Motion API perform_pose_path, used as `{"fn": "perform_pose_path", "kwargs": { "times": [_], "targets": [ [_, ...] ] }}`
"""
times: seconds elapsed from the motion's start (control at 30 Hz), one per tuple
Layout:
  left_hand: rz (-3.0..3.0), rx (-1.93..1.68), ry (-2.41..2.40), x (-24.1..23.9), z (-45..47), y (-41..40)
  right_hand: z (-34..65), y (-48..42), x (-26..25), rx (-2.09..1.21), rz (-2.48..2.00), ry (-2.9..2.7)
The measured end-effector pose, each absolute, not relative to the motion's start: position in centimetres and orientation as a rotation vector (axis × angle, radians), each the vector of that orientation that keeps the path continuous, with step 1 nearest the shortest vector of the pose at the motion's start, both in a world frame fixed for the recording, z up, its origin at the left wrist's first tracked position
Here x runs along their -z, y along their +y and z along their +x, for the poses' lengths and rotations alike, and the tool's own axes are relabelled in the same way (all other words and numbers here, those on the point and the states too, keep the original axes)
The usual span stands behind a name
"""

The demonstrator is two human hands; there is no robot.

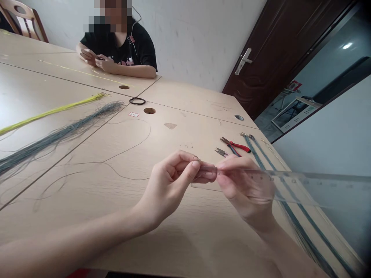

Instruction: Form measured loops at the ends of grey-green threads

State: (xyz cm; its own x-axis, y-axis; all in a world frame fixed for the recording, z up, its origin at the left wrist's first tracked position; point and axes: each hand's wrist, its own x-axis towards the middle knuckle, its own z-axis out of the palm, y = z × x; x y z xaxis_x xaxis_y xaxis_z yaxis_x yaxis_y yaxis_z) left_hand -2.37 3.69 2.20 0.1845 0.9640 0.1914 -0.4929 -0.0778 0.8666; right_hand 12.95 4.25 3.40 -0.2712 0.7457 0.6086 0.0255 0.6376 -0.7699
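Observation:
My left hand (171, 177) and my right hand (246, 185) meet over the middle of the wooden table (179, 231). The left thumb and forefinger pinch a tiny metal ring or clasp (196, 158) on the end of a thin dark cord (127, 148) that loops away to the left. My right hand pinches the left end of a clear plastic ruler (304, 183), which reaches right past the table edge; the hand shows through it.
Red-handled pliers (236, 146) and small snips (222, 152) lie just beyond my hands. Finished grey cords (292, 212) run along the right edge. Grey (58, 135) and yellow (52, 112) cord bundles lie left. Another person (121, 50) works at the far side. A dark door (269, 50) stands at right.

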Motion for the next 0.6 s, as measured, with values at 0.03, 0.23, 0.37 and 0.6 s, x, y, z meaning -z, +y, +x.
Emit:
{"fn": "perform_pose_path", "kwargs": {
  "times": [0.03,0.23,0.37,0.6],
  "targets": [
    [1.007,-1.332,0.590,-2.3,-2.4,3.8,13.0,4.2,-3.4,-0.842,-0.651,-1.745],
    [0.697,-1.364,0.576,-2.6,-2.9,4.9,14.4,4.6,-3.8,-1.035,-0.568,-1.652],
    [0.837,-1.347,0.619,-2.4,-2.7,4.8,14.7,4.8,-4.3,-1.142,-0.460,-1.592],
    [1.193,-1.310,0.575,-2.3,-2.6,3.0,14.0,4.1,-4.7,-1.253,-0.398,-1.524]
  ]
}}
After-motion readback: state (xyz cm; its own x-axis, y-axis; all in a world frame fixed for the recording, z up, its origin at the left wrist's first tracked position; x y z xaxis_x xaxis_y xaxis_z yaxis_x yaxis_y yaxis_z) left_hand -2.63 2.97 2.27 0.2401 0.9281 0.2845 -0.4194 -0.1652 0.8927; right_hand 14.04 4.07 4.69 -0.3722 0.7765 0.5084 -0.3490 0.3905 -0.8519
